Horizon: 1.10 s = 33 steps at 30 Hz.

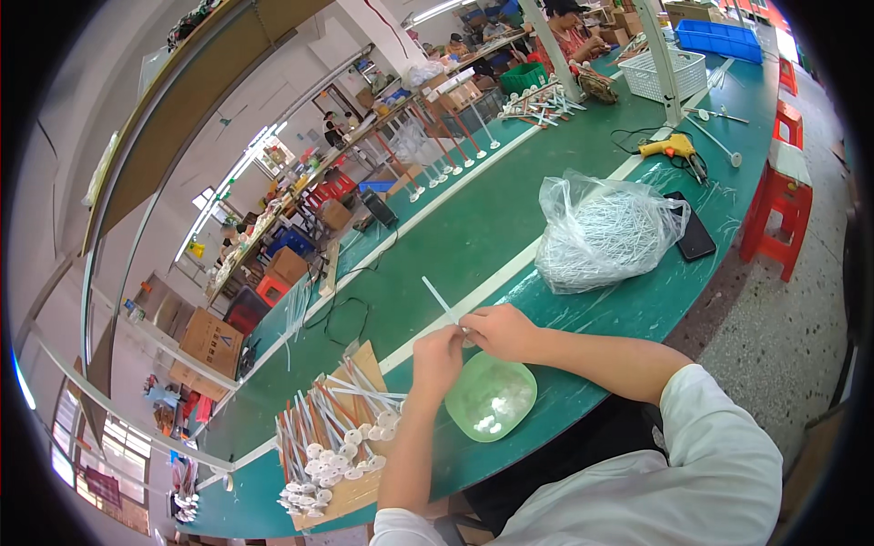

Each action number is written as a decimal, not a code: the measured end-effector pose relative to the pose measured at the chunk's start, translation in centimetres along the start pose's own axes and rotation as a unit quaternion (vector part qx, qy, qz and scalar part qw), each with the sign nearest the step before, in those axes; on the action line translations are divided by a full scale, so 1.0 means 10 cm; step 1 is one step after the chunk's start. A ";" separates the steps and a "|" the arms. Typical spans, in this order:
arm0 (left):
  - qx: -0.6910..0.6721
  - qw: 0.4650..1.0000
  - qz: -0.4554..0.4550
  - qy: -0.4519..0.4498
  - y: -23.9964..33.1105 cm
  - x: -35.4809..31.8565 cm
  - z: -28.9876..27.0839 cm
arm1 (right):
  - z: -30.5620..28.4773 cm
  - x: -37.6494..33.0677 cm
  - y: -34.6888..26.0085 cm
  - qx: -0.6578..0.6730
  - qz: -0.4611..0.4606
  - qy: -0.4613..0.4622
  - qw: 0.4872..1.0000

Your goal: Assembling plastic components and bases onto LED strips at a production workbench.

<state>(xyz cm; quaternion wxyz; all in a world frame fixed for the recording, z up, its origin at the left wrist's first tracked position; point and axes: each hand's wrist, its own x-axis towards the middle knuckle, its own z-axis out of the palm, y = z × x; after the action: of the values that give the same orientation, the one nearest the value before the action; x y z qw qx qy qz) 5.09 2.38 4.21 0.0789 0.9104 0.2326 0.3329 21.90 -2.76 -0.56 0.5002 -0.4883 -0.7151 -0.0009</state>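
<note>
Both my hands meet above a light-green bowl [462,407], fingers pinched together. A thin whitish stick [438,297] rises slantwise from between them, up and to the left. My left hand [438,360] and my right hand [500,333] are both closed at its lower end. Something small and pale shows between the fingertips, too covered to name. Small shiny whitish pieces [492,424] lie in the bowl. Left of my left forearm, a pile of white and brown sticks with round white heads [339,462] rests on a cardboard sheet [369,366].
A clear plastic bag [596,241] full of thin white sticks lies right of centre, against a black phone [696,234]. Beyond are a yellow glue gun [671,146], a white basket [663,75] and a blue crate [719,41]. Red stools [781,214] stand by the table's right edge.
</note>
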 end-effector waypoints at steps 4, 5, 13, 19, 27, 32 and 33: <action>-0.024 0.999 -0.026 0.020 -0.02 -0.06 0.03 | -0.05 -0.01 -0.05 0.019 -0.010 0.008 1.000; -0.027 0.999 -0.026 0.022 -0.03 -0.08 0.02 | -0.06 0.00 -0.04 0.016 -0.010 0.006 1.000; -0.113 0.988 -0.069 0.078 0.03 -0.34 -0.11 | -0.14 0.13 -0.25 0.144 -0.057 0.085 0.984; -0.150 0.985 -0.074 0.035 0.06 -0.48 0.10 | -0.15 0.09 -0.40 0.121 -0.146 0.057 0.980; -0.144 0.987 -0.064 0.039 0.16 -0.54 0.13 | -0.08 0.04 -0.38 0.075 -0.183 0.084 0.977; -0.289 0.953 -0.095 0.005 -0.01 -0.55 0.11 | -0.10 0.02 -0.39 0.098 -0.161 0.068 0.980; -0.285 0.953 -0.098 0.004 -0.02 -0.54 0.08 | -0.10 0.04 -0.38 0.117 -0.153 0.059 0.979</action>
<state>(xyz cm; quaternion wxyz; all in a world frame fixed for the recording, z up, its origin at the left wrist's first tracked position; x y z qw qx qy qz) 1.88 0.03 0.43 0.3666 0.8216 0.2160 0.3795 19.96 -5.00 2.11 0.5891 -0.3099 -0.7459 -0.0227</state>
